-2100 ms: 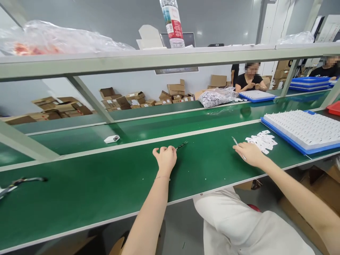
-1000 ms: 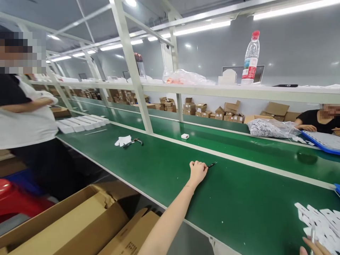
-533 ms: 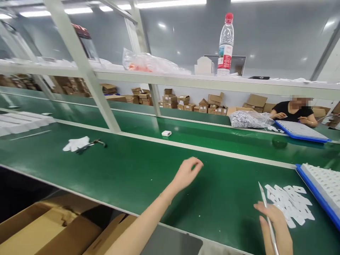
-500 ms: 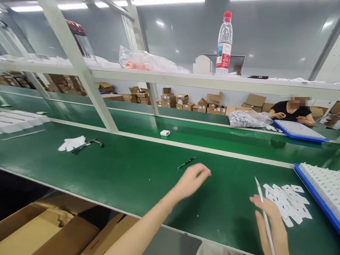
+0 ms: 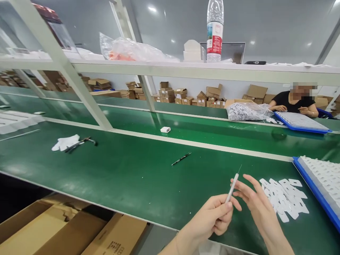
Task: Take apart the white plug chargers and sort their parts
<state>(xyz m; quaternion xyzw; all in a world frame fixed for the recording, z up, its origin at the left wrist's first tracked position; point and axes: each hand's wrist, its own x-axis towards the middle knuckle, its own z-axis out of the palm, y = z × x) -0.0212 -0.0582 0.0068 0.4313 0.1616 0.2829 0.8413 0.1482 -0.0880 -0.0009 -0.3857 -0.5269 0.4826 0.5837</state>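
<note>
A slim silver craft knife [image 5: 232,187] is pinched by the lower part of its handle in my left hand [image 5: 215,215], with the thin blade pointing up and away. My right hand [image 5: 259,202] is just to the right, its fingers apart and curved towards the knife. One of its fingertips is close to the handle; I cannot tell whether it touches. Beyond my right hand lies a loose pile of flat white plastic pieces [image 5: 285,196], partly hidden by it. A dark thin pen-like tool [image 5: 181,159] lies farther off on the green bench [image 5: 119,180].
On the right stands a blue tray [image 5: 316,198] with a white holed insert [image 5: 322,179]. Pliers [image 5: 82,142] and a white glove [image 5: 65,142] lie left. A white shelf [image 5: 186,72] spans above, carrying a bottle [image 5: 214,39]. A co-worker [image 5: 294,102] sits across.
The craft knife has passed from my right hand to my left. My left hand moved right and nearer to me; my right hand has let go and spread its fingers.
</note>
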